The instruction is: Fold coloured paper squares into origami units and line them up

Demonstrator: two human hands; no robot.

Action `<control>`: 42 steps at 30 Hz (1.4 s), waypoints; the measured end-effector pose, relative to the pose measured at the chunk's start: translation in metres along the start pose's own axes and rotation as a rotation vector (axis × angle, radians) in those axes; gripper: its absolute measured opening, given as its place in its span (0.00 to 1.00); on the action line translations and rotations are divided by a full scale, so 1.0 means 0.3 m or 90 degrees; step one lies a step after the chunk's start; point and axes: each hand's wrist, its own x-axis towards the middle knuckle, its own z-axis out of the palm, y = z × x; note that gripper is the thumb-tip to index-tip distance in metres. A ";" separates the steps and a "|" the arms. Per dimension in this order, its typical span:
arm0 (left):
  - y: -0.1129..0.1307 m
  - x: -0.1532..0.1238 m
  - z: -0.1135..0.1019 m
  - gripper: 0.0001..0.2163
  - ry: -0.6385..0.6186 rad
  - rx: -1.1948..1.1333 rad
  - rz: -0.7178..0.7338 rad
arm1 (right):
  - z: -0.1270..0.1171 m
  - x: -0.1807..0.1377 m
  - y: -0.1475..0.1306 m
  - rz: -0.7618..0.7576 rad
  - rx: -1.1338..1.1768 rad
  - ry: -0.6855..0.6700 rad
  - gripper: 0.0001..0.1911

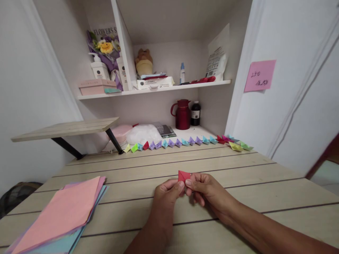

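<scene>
A small folded piece of red paper (183, 175) is pinched between both my hands above the wooden table (238, 183). My left hand (166, 192) grips it from the left with thumb and fingers closed. From the right, my right hand (203, 190) pinches the same piece, fingers curled. A stack of coloured paper sheets (63, 215), pink on top, lies at the near left of the table. A row of several small folded paper boats (185, 142) in many colours lines the table's far edge.
A small raised wooden shelf (66, 128) stands at the back left. Behind the boats are a red jug (182, 114), a dark bottle (195, 113) and a white bag (143, 134). A pink sticky note (259, 75) hangs on the right wall.
</scene>
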 end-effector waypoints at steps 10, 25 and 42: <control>-0.024 0.030 0.001 0.13 0.005 0.033 0.001 | 0.020 -0.003 0.019 -0.009 -0.070 0.011 0.17; 0.013 0.018 0.003 0.11 0.093 0.239 0.106 | 0.019 -0.032 0.033 -0.075 -0.276 0.039 0.16; 0.004 0.035 0.017 0.14 0.134 0.044 0.023 | 0.016 -0.014 -0.003 -0.015 -0.036 0.036 0.20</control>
